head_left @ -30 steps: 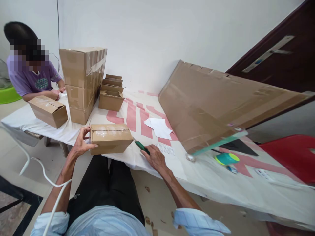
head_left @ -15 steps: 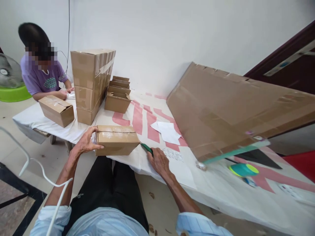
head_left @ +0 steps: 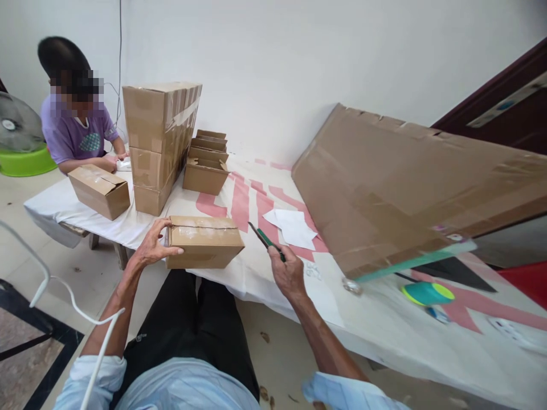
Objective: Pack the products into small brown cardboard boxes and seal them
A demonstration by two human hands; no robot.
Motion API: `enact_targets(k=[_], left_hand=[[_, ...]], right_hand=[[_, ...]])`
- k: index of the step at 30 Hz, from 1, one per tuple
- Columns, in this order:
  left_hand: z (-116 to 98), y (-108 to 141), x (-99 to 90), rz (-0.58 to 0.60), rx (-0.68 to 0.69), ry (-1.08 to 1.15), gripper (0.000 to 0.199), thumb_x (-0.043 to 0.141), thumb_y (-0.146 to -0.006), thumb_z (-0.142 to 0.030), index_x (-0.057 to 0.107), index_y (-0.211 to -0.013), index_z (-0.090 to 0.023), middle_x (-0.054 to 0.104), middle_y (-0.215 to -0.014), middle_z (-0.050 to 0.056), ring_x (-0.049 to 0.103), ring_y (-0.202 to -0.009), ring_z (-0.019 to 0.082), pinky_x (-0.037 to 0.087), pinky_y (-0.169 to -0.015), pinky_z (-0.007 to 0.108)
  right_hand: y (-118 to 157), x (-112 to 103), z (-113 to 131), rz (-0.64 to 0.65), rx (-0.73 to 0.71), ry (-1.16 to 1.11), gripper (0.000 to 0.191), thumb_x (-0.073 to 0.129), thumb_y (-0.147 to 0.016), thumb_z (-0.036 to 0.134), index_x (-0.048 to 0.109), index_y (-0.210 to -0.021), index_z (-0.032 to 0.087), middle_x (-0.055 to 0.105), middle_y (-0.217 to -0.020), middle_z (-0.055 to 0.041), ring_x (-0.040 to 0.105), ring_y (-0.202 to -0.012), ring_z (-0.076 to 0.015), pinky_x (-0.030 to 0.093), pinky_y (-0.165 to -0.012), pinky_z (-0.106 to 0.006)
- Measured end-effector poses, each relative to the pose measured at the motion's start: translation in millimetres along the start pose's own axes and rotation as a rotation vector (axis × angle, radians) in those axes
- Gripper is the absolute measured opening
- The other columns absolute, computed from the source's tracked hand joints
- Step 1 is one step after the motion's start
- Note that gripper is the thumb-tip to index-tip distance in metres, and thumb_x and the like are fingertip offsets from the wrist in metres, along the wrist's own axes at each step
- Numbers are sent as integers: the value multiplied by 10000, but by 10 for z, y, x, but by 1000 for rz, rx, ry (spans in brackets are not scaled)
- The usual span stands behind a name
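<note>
A taped cardboard box sits at the table's near edge, its top seam running lengthwise. My left hand grips its left end, thumb on the front side and fingers over the top edge. In my right hand is a green-handled knife, its dark blade pointing up and to the left. The blade is apart from the box, just right of it. White paper sheets lie beyond my right hand, and small clear round pieces lie partly hidden behind it.
Stacked taped boxes and open boxes stand at the back left, with a single box beside them. A person sits at the far left. A large cardboard sheet leans at right, near a teal-and-yellow tape roll.
My right hand has moved slightly right with the knife, whose blade has come away from the box's right end and now shows fully. My left hand keeps its grip on the box.
</note>
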State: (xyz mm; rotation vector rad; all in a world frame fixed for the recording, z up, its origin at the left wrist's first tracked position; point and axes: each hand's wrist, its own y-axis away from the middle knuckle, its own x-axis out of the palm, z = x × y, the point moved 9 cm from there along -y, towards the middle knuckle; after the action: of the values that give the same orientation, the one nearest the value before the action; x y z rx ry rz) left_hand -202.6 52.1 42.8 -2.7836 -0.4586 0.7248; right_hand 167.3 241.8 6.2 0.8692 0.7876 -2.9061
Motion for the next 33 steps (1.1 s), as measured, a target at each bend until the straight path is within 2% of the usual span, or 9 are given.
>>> enact_targets(k=[4,10,16,23,33], left_hand=[[27,9,-1,-24,17,27,795,939,-701,-518,605,-1384,-286,503,-1553,142,520,-1445,388,509,-1101,555],[52,48,48,8,40,64,838,955,-685,-502,596,-1417,-307,518,-1550,131,515,-1460,383,516,-1113,548],[47,64,62,26,29,69,858,966,-667,-487,597,-1424,-321,522,-1559,120,510,-1475,391,506,-1133,560],[47,48,75,40,15,57,853,957,-677,-460,586,-1432,-316,527,-1562,117,523,-1461,386,520,-1120,560],[-6,50,78,53,32,20,844,943,-694,-445,581,-1444,-312,539,-1558,112,543,-1441,382,543,-1096,547]], right_hand=[[-63,-14,464,126,-29,-109,470,635,-905,614,795,-991,181,782,-858,-66,680,-775,-248,551,-715,-359],[-90,197,1262,397,-241,-175,313,680,-931,505,823,-953,228,828,-958,-72,751,-870,-273,601,-792,-388],[-154,375,1791,549,-408,-160,262,660,-973,422,837,-984,229,837,-999,-65,766,-881,-250,596,-793,-354],[-214,470,2159,609,-557,-158,239,648,-1000,374,824,-958,219,818,-929,-52,752,-826,-213,577,-776,-325],[-192,648,2319,653,-698,-46,246,636,-1021,374,829,-1020,221,822,-981,-75,745,-896,-227,559,-821,-339]])
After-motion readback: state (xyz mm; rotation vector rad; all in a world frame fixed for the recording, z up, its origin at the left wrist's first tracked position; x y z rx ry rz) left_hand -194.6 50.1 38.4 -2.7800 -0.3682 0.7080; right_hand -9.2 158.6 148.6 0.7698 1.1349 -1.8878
